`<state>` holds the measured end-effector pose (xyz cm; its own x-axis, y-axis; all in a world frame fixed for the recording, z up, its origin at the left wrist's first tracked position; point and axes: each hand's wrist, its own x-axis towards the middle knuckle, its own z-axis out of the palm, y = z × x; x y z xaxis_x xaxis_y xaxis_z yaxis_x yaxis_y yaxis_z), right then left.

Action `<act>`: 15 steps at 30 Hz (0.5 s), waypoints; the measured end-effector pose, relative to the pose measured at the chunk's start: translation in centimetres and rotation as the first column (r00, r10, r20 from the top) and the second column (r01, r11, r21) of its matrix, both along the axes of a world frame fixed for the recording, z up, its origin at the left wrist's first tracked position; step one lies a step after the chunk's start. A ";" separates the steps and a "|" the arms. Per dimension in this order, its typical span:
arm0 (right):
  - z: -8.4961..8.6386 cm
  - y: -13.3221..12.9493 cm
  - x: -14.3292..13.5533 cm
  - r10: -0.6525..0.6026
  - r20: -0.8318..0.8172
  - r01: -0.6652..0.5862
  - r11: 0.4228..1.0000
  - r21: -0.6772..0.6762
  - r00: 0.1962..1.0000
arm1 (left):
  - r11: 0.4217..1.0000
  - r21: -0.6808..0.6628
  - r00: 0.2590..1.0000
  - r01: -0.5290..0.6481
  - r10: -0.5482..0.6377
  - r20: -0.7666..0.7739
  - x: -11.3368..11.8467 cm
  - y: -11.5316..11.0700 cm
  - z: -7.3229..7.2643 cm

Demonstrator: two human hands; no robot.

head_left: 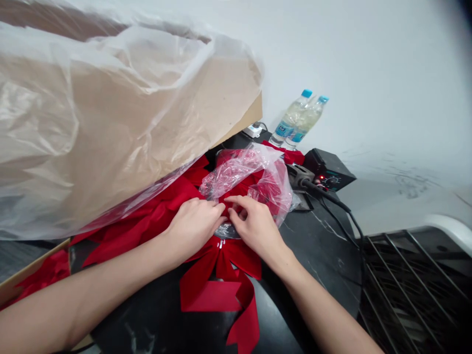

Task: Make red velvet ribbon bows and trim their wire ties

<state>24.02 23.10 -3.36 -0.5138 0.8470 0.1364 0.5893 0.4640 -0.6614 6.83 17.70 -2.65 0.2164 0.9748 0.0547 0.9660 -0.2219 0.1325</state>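
A red ribbon bow with long tails lies on the black marbled table, just in front of my hands. A clear plastic bag with red material inside sits behind them. My left hand is at the bag's near edge, its fingers curled and pressed together; what they hold, if anything, is hidden. My right hand is beside it at the bag's opening, with thumb and index finger apart and nothing visible between them. More red ribbon is piled to the left, behind my left forearm.
A large plastic-covered cardboard box fills the upper left. Two bottles stand at the back by the wall. A black control box with a lit red light and cables is at the right, and a metal rack is beyond the table edge.
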 end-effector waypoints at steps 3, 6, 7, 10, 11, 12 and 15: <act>-0.2 0.1 -0.2 -0.008 0.010 0.008 0.999 0.034 1.000 | 1.000 0.001 1.000 -0.004 0.004 0.022 0.0 0.1 0.0; 0.2 0.3 0.1 -0.031 -0.033 0.034 0.996 0.082 0.999 | 1.000 0.000 0.998 -0.003 0.003 0.060 0.0 0.2 -0.1; 0.5 0.3 0.3 -0.039 -0.054 0.044 0.994 0.098 0.998 | 1.000 -0.001 0.997 -0.003 0.003 0.079 0.0 0.2 -0.1; 1.8 0.3 1.1 -0.056 -0.138 0.074 0.989 0.131 0.989 | 1.000 -0.016 0.986 -0.020 0.023 0.163 -0.1 0.2 0.1; 2.3 0.3 1.3 -0.059 -0.195 0.083 0.989 0.123 0.979 | 0.999 -0.018 0.981 -0.030 0.033 0.189 -0.2 0.2 0.3; 2.8 0.2 1.6 -0.060 -0.266 0.089 0.991 0.098 0.962 | 0.999 -0.015 0.968 -0.044 0.046 0.248 -0.3 0.2 0.5; 4.0 0.1 2.0 -0.053 -0.459 0.035 0.998 -0.047 0.887 | 0.996 -0.075 0.716 -0.040 0.081 0.693 -0.7 0.3 1.5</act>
